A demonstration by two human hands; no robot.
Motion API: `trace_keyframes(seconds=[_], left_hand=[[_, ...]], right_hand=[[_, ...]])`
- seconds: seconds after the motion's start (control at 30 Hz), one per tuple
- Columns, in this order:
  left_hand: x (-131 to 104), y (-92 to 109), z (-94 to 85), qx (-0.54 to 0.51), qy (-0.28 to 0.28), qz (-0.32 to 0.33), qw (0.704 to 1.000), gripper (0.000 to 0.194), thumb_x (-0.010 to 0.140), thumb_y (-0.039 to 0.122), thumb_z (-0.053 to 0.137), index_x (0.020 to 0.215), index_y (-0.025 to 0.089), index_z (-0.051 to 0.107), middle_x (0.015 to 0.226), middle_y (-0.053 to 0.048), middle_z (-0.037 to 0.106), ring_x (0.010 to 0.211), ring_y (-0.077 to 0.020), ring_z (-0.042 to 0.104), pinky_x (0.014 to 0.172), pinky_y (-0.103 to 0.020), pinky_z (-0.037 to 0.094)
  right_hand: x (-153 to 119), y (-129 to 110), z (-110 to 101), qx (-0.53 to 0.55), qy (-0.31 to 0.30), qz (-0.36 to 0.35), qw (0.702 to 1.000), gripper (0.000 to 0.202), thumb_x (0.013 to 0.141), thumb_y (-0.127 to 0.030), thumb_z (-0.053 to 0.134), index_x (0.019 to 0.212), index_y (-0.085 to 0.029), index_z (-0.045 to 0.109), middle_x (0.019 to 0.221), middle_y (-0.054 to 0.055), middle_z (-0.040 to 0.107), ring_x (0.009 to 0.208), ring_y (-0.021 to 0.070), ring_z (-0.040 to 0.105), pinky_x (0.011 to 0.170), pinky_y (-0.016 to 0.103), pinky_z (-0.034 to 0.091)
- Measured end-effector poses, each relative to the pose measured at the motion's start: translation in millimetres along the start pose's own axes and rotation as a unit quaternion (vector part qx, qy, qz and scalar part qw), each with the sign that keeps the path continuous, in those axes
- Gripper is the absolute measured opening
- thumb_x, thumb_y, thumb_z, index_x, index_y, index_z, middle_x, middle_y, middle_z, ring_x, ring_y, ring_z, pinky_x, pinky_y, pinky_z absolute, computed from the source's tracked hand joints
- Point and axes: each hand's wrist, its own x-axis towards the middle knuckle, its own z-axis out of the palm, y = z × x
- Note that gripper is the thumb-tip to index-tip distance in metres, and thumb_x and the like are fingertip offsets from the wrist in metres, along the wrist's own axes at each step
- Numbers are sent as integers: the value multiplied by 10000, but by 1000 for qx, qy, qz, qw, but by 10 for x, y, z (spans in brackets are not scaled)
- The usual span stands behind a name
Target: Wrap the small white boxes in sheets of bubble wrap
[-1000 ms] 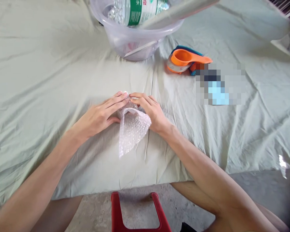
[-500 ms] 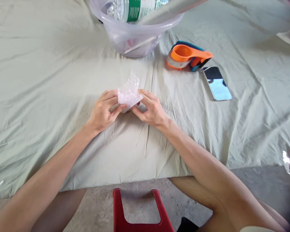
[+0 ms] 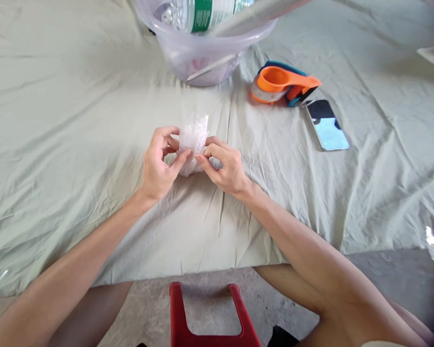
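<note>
A small piece of bubble wrap [image 3: 193, 137], clear and whitish, is held between my two hands just above the cloth-covered table. My left hand [image 3: 161, 161] grips its left side, thumb across the front and fingers behind. On the other side my right hand [image 3: 224, 166] pinches the lower right edge between thumb and fingers. The wrap is folded, with one flap standing up at the top. Whether something lies inside it I cannot tell.
Beyond my hands stands a translucent basin [image 3: 206, 53] holding a large plastic bottle [image 3: 202, 14] and a long roll [image 3: 256, 19]. To the right lie an orange tape dispenser [image 3: 285, 84] and a phone [image 3: 327, 125]. A red stool [image 3: 213, 340] is below the table edge.
The right side of the bubble wrap has been folded inward, so the piece looks narrower. My right thumb has come closer to my left thumb.
</note>
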Motion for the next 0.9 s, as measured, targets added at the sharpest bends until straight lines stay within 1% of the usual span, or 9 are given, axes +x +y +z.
trace_keyframes(seconds=[0.17,0.3,0.4,0.5,0.6,0.67,0.77,0.83,0.9], left_hand=[[-29,-24,49,-6,38,32,999,477,1139,616,725,1473,351,511,1169,-18,677,976,-176,755,804,-346,670],[-33,-7,38,38,51,48,997,288,1144,567,759,1167,295,667,1250,-35,622,1128,-173,743,793,-351,700],[-18,13,5,81,59,56,993,320,1166,567,727,1069,264,769,1334,-36,636,1198,-177,759,829,-377,723],[-5,37,-38,86,38,36,995,340,1154,579,730,1080,260,824,1440,-70,697,1153,-217,807,868,-435,755],[-14,65,-70,113,22,41,993,300,1195,486,661,1084,266,833,1467,-89,782,1149,-242,839,881,-427,761],[-39,85,-84,136,17,59,989,270,1218,388,610,1121,264,829,1470,-74,818,1189,-237,849,935,-403,757],[-90,116,-112,149,-12,77,986,278,1239,284,537,1273,240,809,1470,-78,842,1299,-232,840,1085,-395,726],[-112,130,-147,157,-43,80,983,324,1260,303,484,1378,230,776,1453,-86,852,1333,-231,832,1140,-397,700],[-114,129,-187,176,-76,86,978,384,1276,374,434,1448,228,745,1451,-91,851,1346,-239,823,1149,-403,683]], right_hand=[[-42,-23,33,38,27,38,998,196,1161,-368,674,1039,-284,545,945,-26,680,795,147,665,723,315,574],[-80,-12,48,5,3,56,998,155,1192,-417,620,1113,-283,613,1009,-7,725,774,146,659,762,340,607],[-62,4,44,2,-7,32,999,204,1213,-432,585,1145,-270,690,1089,22,779,831,159,697,797,347,619],[-37,18,4,14,-18,11,1000,267,1234,-376,507,1169,-257,737,1086,48,801,943,194,751,847,374,628],[-39,39,-45,21,-30,-10,999,263,1213,-274,493,1256,-254,752,1136,67,814,1058,220,784,957,432,646],[-52,52,-68,11,-22,-29,999,250,1184,-234,534,1304,-264,752,1290,95,800,1169,236,786,1012,458,658],[-65,49,-91,-16,-25,-44,999,270,1165,-206,551,1343,-290,736,1631,127,684,1448,279,721,1127,511,651],[-65,34,-106,-22,-58,-37,997,298,1181,-207,508,1389,-296,703,1689,123,671,1559,296,670,1221,560,614],[-64,21,-121,-19,-90,-16,996,306,1209,-238,462,1429,-282,670,1617,125,736,1552,299,684,1260,577,590]])
